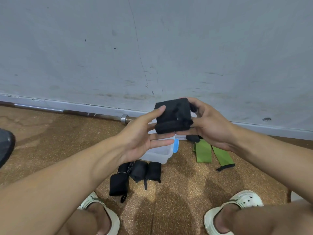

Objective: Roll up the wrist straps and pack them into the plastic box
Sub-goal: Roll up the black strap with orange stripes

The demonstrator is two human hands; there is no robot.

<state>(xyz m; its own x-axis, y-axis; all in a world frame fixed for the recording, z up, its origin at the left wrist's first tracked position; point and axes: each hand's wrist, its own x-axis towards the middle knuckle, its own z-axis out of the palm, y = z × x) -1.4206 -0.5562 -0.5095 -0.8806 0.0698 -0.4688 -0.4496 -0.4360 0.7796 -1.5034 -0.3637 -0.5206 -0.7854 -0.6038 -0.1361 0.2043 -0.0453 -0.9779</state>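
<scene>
Up front in the head view, both hands meet over a black wrist strap [172,116], held in the air above the clear plastic box [159,154]. The right hand [210,126] grips the strap's right edge, thumb on the far side and fingers curled beneath it. The left hand [144,134] has its fingers straight and slightly spread, the index fingertip touching the strap's left edge and the lower fingers lying flat under the roll at the strap's bottom. That lower part of the strap is already wound into a tight roll, while the upper part is a flat panel.

Below the hands, the plastic box sits on the speckled brown floor [177,192], with a blue latch [176,145] at its right side. Just in front of the box lie 4 rolled black wrist straps [135,175], bunched together. To the right of the box lie 2 green straps [211,154], flat and unrolled, with a small black piece [192,138] at their far end. A steel barbell [94,114] lies along the base of the grey wall [152,48]. The person's feet in pale clogs [237,209] frame the bottom of the view
</scene>
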